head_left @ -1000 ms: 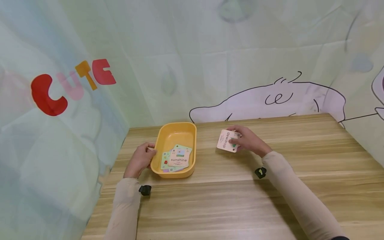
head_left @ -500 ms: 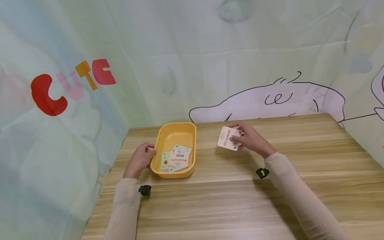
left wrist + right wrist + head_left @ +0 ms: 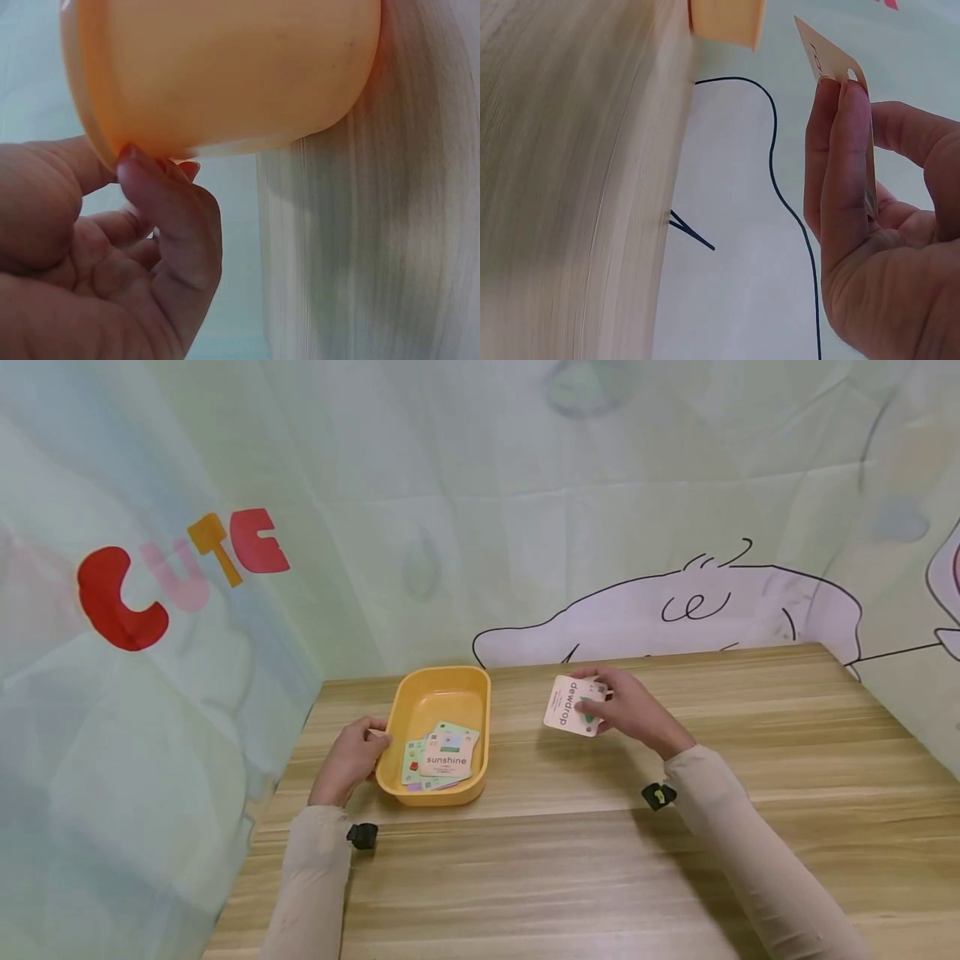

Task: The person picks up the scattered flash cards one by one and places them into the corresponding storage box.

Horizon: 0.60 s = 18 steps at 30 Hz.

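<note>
My right hand (image 3: pixel 626 706) pinches a square pink card (image 3: pixel 566 704) printed "dewdrop", thumb on its face and fingers behind. In the right wrist view the card (image 3: pixel 832 52) shows nearly edge-on, raised off the table. At the left, my left hand (image 3: pixel 352 760) grips the left rim of a yellow plastic tub (image 3: pixel 480 785). The left wrist view shows thumb and finger pinching the rim of that tub (image 3: pixel 247 75). Inside its near end lies a loose pile of several cards, a pink "sunshine" card (image 3: pixel 447 756) on top and green ones beneath.
Both hands work over a wood-grain table (image 3: pixel 525 877). A printed fabric backdrop (image 3: pixel 450 527) rises along its back and left edges. Black wrist cameras are strapped at the left sleeve (image 3: pixel 303 877) and the right sleeve (image 3: pixel 750 835).
The right hand has lifted the "dewdrop" card slightly and shifted a little to the right, then stayed nearly still. The left hand and tub have not moved.
</note>
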Each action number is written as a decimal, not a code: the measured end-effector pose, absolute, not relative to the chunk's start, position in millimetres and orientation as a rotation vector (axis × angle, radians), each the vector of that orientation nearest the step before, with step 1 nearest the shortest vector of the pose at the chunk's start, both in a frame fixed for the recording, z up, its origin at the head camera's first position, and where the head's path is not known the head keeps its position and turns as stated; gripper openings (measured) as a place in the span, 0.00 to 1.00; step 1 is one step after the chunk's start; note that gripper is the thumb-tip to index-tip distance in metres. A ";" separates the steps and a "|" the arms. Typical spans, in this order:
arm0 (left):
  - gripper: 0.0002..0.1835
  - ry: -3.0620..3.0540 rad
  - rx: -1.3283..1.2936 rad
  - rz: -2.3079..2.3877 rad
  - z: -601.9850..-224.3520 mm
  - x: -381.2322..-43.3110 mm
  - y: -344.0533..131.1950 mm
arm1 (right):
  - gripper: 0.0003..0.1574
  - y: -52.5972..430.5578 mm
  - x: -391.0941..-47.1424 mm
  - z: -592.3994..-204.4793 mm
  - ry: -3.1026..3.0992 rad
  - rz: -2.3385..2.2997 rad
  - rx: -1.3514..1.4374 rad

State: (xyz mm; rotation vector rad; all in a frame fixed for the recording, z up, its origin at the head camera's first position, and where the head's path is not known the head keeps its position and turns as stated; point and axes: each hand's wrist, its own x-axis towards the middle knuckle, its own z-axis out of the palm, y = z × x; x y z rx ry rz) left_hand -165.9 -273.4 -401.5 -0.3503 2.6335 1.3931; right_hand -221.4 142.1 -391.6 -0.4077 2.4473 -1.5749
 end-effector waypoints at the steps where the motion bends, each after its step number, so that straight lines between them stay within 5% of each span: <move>1: 0.19 2.633 -0.353 1.393 -401.8 -166.1 -273.4 | 0.32 141.9 -220.7 -391.2 2.448 -1.577 -0.409; 18: 0.19 2.636 -0.347 1.399 -401.9 -166.0 -273.3 | 0.30 131.9 -213.2 -383.7 2.450 -1.590 -0.445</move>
